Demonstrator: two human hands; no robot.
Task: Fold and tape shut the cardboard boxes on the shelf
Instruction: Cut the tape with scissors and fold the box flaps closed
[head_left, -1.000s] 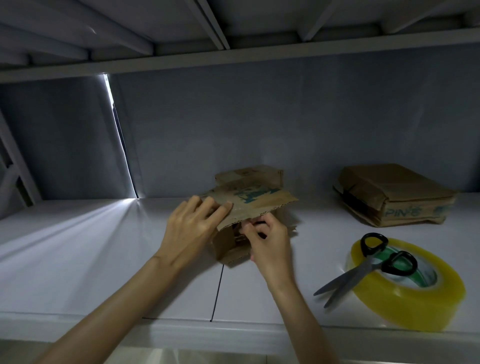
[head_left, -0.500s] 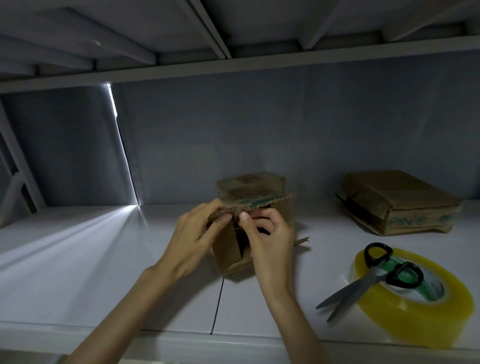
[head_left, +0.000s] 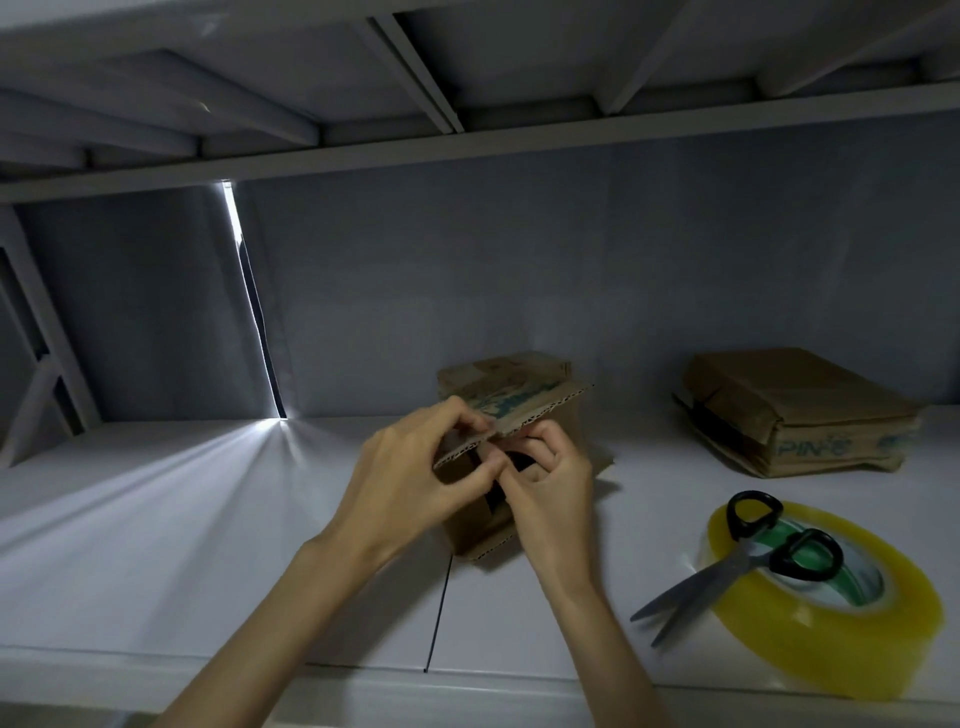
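Note:
A small brown cardboard box (head_left: 524, 387) with green print stands in the middle of the white shelf (head_left: 208, 545), its open end toward me. My left hand (head_left: 415, 473) pinches the near edge of the box's raised top flap. My right hand (head_left: 545, 478) is curled at the opening just below that flap, gripping a lower flap; its fingertips meet my left thumb. A second brown box (head_left: 800, 410) lies shut at the back right. A roll of yellowish clear tape (head_left: 826, 603) lies flat at the front right, with black-handled scissors (head_left: 737, 566) resting across it.
The underside of the upper shelf (head_left: 467, 78) hangs low overhead. A grey back wall closes the bay, with a bright slit of light at the left. A diagonal frame brace (head_left: 36, 364) stands at the far left. A seam runs across the shelf board near its front edge.
The top flap went from tilted down toward me to raised and nearly level. My left hand changed from lying flat on it to pinching its edge, and my right hand rose to the opening.

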